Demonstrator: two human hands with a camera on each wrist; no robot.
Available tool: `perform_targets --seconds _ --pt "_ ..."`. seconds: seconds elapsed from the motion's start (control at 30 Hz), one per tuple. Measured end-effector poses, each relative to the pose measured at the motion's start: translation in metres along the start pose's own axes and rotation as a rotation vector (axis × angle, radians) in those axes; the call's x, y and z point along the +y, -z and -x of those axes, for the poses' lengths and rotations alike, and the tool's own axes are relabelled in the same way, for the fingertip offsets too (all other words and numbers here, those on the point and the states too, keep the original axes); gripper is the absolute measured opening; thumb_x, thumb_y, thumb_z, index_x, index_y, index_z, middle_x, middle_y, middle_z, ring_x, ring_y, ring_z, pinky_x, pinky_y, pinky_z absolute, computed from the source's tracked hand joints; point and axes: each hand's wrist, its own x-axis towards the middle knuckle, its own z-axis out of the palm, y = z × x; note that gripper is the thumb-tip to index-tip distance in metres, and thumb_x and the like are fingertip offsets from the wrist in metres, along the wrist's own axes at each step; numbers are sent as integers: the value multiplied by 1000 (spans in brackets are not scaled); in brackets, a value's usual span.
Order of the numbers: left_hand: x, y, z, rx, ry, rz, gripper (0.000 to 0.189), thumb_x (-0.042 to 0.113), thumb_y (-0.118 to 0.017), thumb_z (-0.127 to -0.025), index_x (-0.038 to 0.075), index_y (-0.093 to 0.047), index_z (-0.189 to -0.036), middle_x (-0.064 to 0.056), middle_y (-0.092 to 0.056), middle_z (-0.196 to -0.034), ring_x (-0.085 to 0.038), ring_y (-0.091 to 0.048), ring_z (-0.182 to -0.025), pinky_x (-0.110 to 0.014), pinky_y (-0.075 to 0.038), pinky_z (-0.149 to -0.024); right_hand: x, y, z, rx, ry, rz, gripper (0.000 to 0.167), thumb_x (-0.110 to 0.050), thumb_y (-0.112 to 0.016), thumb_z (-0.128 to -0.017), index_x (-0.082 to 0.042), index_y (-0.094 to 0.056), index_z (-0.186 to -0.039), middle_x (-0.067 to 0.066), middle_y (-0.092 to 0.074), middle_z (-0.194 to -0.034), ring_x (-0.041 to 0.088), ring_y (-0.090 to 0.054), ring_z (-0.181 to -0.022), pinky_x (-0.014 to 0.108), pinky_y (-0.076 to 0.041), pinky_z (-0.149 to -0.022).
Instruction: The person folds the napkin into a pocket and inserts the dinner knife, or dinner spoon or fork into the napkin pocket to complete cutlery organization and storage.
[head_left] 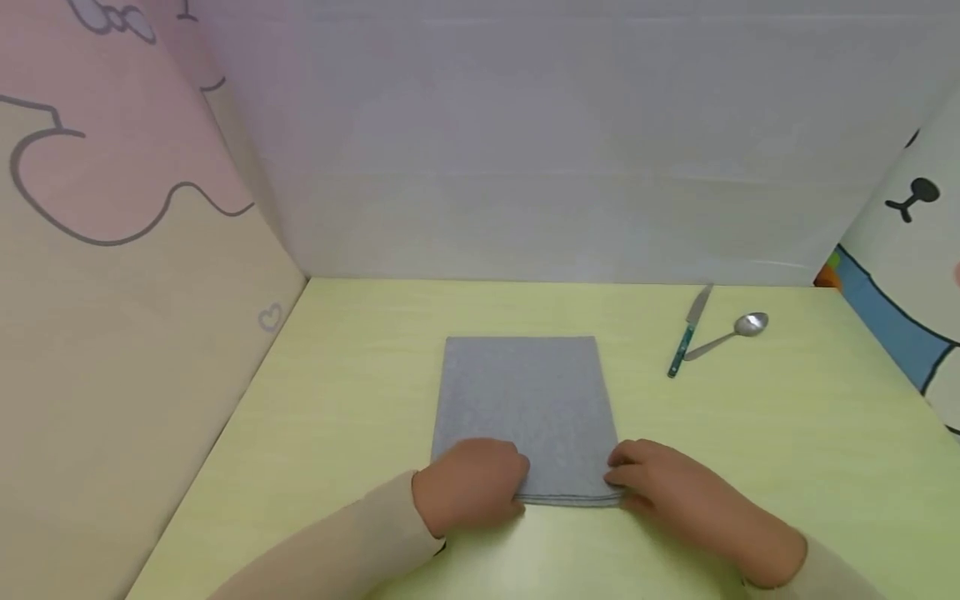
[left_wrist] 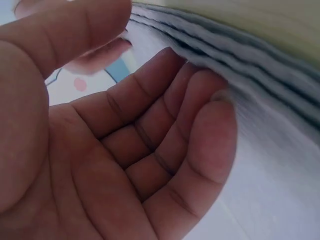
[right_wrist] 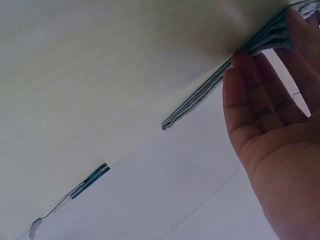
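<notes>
A grey cloth [head_left: 528, 400], folded into a layered rectangle, lies flat on the table. My left hand [head_left: 472, 486] is at its near edge on the left, with curled fingers on the top and the thumb low at the edge. In the left wrist view the cloth's stacked layers [left_wrist: 240, 67] run past those fingertips. At the near right corner my right hand [head_left: 675, 492] pinches the cloth between fingers and thumb. The right wrist view has the layered edge [right_wrist: 195, 100] stretching away from the right hand's fingers [right_wrist: 240, 85].
To the right, towards the back of the pale yellow table [head_left: 360, 367], lie a knife [head_left: 688, 333] with a green handle and a metal spoon [head_left: 750, 324], its handle end near the knife. A white wall [head_left: 562, 150] stands behind, and patterned panels [head_left: 135, 333] flank the sides.
</notes>
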Motion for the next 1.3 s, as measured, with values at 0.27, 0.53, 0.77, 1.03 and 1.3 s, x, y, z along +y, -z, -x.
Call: perform_targets --seconds 0.27,0.53,0.77,1.03,1.3 --pt "30 2 -34 14 -51 55 28 38 -76 -94 16 -63 -81 8 -52 -70 -6 -47 -60 -25 -43 -54 17 7 -5 11 42 -178 15 -9 -81 -89 -17 -79 -101 -6 -65 -109 11 -63 -97 34 -56 -82" --pt "48 -2 -60 36 50 262 35 37 -72 -96 18 -57 -72 7 -50 -63 -8 -46 -57 -24 -39 -53 19 8 -14 18 -53 -242 10 -10 -73 -96 -20 -71 -96 -16 -59 -94 0 -56 -85 30 -53 -76" --pt "49 -2 -68 86 86 289 29 24 -71 -97 16 -59 -72 7 -48 -61 -8 -41 -55 -23 -35 -50 4 9 -16 44 -264 -244 8 -13 -73 -96 -14 -68 -101 -12 -63 -93 4 -58 -84 32 -54 -76" --pt "53 -3 -73 62 96 245 32 12 -65 -97 16 -55 -67 6 -47 -60 -9 -38 -54 -24 -34 -48 -8 2 5 76 -295 -133 17 -13 -80 -90 -18 -65 -97 -14 -62 -92 7 -60 -84 34 -54 -74" --pt "67 4 -85 -5 108 131 20 13 -67 -95 17 -60 -76 6 -53 -65 -9 -46 -57 -26 -41 -50 -16 -5 33 -38 -106 13 39 -23 -81 -89 -12 -70 -124 -5 -66 -123 19 -64 -108 41 -55 -89"
